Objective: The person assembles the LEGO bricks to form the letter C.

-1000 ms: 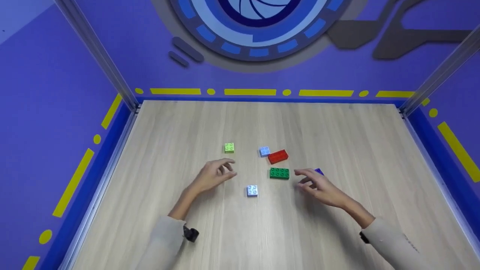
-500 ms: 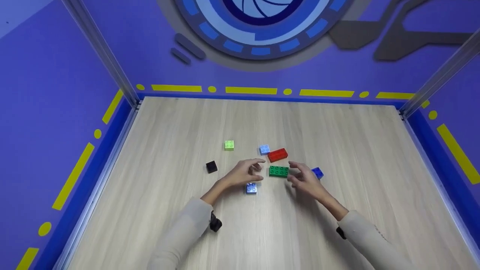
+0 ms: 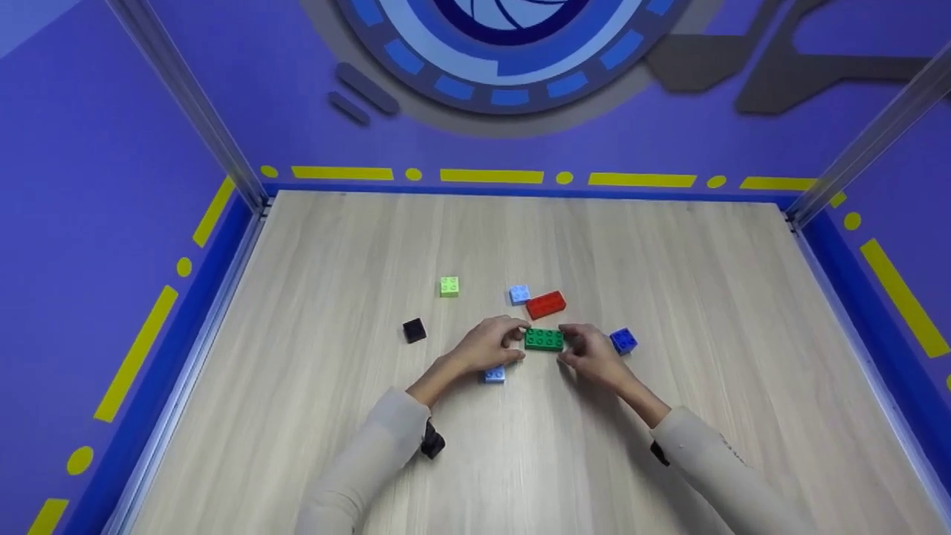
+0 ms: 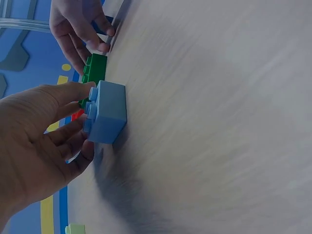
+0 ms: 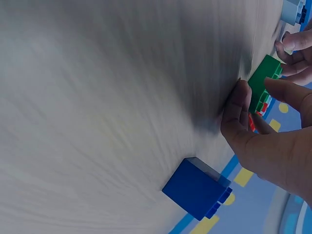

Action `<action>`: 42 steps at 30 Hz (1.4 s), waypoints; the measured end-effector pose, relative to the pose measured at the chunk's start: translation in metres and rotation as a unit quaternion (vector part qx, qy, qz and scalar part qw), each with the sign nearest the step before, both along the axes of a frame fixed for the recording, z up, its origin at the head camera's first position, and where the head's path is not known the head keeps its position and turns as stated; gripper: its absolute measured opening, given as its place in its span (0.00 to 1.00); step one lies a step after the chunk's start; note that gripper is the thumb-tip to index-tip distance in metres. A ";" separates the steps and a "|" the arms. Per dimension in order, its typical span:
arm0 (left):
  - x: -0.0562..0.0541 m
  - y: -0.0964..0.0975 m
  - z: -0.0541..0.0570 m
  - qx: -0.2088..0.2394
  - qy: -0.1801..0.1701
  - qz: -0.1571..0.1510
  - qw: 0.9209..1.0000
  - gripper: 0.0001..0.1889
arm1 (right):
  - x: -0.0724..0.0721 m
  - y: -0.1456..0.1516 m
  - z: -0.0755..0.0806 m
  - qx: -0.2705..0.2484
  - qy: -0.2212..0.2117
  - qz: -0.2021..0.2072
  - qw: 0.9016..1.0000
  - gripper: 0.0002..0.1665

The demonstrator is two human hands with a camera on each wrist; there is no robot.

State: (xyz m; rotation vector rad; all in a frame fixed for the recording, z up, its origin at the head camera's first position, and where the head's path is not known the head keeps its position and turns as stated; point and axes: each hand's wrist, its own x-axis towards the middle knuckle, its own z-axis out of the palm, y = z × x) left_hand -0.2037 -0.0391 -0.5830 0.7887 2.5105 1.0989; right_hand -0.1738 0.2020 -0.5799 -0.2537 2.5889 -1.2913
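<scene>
A green eight-stud toy brick (image 3: 544, 339) lies on the table between the two hands. My left hand (image 3: 487, 345) is at its left end, thumb and fingers apart and curved, fingertips right by the brick's corners. At the right end my right hand (image 3: 593, 357) is posed likewise, its thumb and fingers spread about that end. Just in front of the left hand is a light blue brick (image 3: 494, 375), partly covered by it in the head view; in the left wrist view this light blue brick (image 4: 109, 112) overlaps the fingers. To the right hand's right sits a dark blue brick (image 3: 623, 341).
Behind the green brick lie a red brick (image 3: 546, 305) and another light blue brick (image 3: 519, 295), close together. A lime green brick (image 3: 449, 287) and a black brick (image 3: 414, 331) are farther left on the wooden table (image 3: 356, 245). Purple walls (image 3: 475, 148) enclose the table.
The left hand has moved right, uncovering the black brick, to the green brick's left end. The right hand has moved left to its right end, uncovering the dark blue brick.
</scene>
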 end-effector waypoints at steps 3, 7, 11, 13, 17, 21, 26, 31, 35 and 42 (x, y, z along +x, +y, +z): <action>0.001 0.000 0.000 -0.005 0.011 -0.002 1.000 0.21 | 0.000 -0.002 -0.001 0.013 0.005 -0.003 1.000 0.29; 0.002 -0.002 -0.001 0.000 0.014 -0.007 1.000 0.16 | 0.002 -0.004 -0.001 0.020 0.011 0.003 1.000 0.27; 0.003 -0.004 -0.002 0.008 0.011 -0.019 1.000 0.11 | 0.005 -0.008 -0.001 0.031 0.015 0.013 0.999 0.25; 0.004 -0.006 -0.001 0.009 0.008 -0.026 1.000 0.10 | 0.007 -0.009 -0.001 0.037 0.022 0.020 0.999 0.23; 0.005 -0.010 0.002 0.010 0.008 -0.037 0.999 0.08 | 0.007 -0.009 -0.001 0.040 0.035 0.035 0.998 0.23; 0.006 -0.018 0.006 0.019 0.027 -0.051 0.998 0.08 | 0.007 -0.007 -0.001 0.036 0.038 0.043 0.998 0.23; 0.015 -0.035 0.010 0.019 0.012 -0.048 0.999 0.15 | 0.009 -0.003 -0.003 0.025 0.056 0.069 0.996 0.26; 0.027 -0.049 0.007 -0.002 0.003 -0.044 0.999 0.21 | 0.011 0.000 -0.005 0.023 0.079 0.089 0.993 0.25; 0.033 -0.053 0.002 0.000 0.013 -0.035 0.999 0.22 | 0.011 -0.001 -0.005 0.024 0.071 0.085 0.994 0.25; 0.039 -0.058 -0.003 0.010 0.069 -0.034 0.997 0.17 | 0.012 -0.007 -0.011 0.013 0.064 0.089 0.994 0.25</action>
